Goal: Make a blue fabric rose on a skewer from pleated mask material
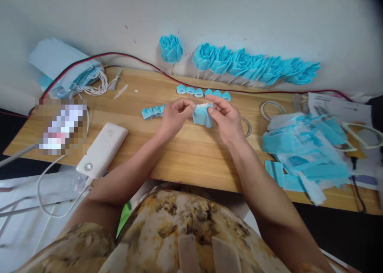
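Note:
Between both hands, above the middle of the wooden table, is a small piece of blue non-woven mask fabric with a pale upper edge. My left hand pinches its left side with thumb and finger. On the right side, my right hand grips it by the thumb, its index finger stretched over the top. Just beyond the hands, folded blue petals stand in a short row, with more folded petals beside them. Another row of folded petals is partly hidden behind my left hand.
Blue fabric flowers on sticks lean along the wall. Fabric strips and scraps pile up at right, near scissors and a tape roll. A power bank, a blurred phone and stacked masks lie left.

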Motion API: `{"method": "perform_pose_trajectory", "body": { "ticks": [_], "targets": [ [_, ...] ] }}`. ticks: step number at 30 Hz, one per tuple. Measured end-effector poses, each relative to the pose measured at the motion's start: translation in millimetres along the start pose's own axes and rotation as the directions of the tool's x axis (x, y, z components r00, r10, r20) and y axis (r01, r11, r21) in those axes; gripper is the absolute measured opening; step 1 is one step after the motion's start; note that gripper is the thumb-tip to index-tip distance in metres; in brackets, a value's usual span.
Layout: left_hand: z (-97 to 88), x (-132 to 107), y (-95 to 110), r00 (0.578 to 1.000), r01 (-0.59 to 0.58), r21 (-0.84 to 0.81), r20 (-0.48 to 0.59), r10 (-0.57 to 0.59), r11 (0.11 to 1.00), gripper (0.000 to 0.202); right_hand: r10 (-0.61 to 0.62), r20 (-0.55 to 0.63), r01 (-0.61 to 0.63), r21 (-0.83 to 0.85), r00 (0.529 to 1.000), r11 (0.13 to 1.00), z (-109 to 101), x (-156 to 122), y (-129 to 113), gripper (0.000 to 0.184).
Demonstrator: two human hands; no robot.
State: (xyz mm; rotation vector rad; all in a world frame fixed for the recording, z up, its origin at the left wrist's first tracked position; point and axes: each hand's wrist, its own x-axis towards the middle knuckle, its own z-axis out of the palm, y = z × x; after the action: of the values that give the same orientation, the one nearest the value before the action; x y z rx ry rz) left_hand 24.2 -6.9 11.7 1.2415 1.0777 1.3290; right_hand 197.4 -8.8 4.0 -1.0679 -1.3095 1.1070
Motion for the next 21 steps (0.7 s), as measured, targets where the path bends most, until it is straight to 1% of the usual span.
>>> {"method": "perform_pose_trajectory", "body": {
  "ticks": [6, 11, 16, 19, 21],
  "targets": [
    [2.0, -1, 2, 0.999, 0.029, -0.025, -0.038, -0.030, 0.999, 0.019, -0.005, -0.025, 0.006, 0.014, 1.000, 1.000, 2, -1, 3, 0.037],
    [3.7, 0, 1, 0.997, 0.039, -0.048, -0.065, -0.043, 0.998, 0.019, -0.012, -0.011, 0.013, 0.041, 1.000, 0.999, 2, -1, 6, 0.040],
    [5.5, 0, 0, 0.994, 0.057, -0.047, -0.094, -0.061, 0.997, 0.018, 0.029, 0.002, -0.029, 0.046, 1.000, 0.999, 4, -2, 7, 0.046],
    [4.7, 0, -2, 0.994, 0.076, -0.064, -0.079, -0.081, 0.995, 0.019, 0.065, 0.029, -0.066, 0.033, 0.997, 0.997, 4, -1, 9, 0.052],
    [2.9, 0, -3, 0.994, 0.095, -0.095, -0.048, -0.099, 0.991, 0.020, 0.087, 0.046, -0.089, 0.040, 0.995, 0.995, 2, -1, 11, 0.054]
  ]
}}
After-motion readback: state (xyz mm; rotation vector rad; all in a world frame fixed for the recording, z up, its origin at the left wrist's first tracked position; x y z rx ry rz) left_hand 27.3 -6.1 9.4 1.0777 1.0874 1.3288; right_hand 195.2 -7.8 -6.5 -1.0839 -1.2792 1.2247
